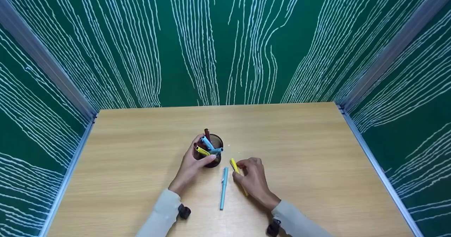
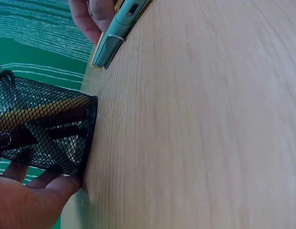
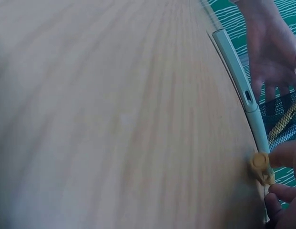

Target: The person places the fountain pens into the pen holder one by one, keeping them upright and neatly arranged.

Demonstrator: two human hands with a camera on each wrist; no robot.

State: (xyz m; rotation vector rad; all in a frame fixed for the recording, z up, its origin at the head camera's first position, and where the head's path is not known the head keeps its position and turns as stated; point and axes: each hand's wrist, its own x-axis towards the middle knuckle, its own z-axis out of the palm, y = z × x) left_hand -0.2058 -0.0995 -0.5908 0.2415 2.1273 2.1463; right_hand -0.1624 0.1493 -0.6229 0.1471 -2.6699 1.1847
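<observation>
My left hand (image 1: 189, 166) grips a black mesh pen holder (image 1: 216, 140) from its left side, thumb across the near rim. A dark red pen (image 1: 207, 134), a blue pen (image 1: 208, 143), a yellow pen and a teal pen stick out of it. In the left wrist view, the holder's mesh wall (image 2: 52, 121) shows pens leaning inside. To the right, my right hand (image 1: 254, 177) pinches another yellow pen (image 1: 233, 164) between thumb and fingers, low over the table; the palm covers part of it. Between the hands lies a light blue pen (image 1: 223, 191), its clip toward the holder.
The wooden table (image 1: 296, 134) has green walls (image 1: 225, 64) with wavy white lines at the back and both sides. Metal posts (image 1: 391, 50) stand at the back corners. A small black device (image 1: 184, 211) sits at the left wrist, another (image 1: 273, 227) at the right.
</observation>
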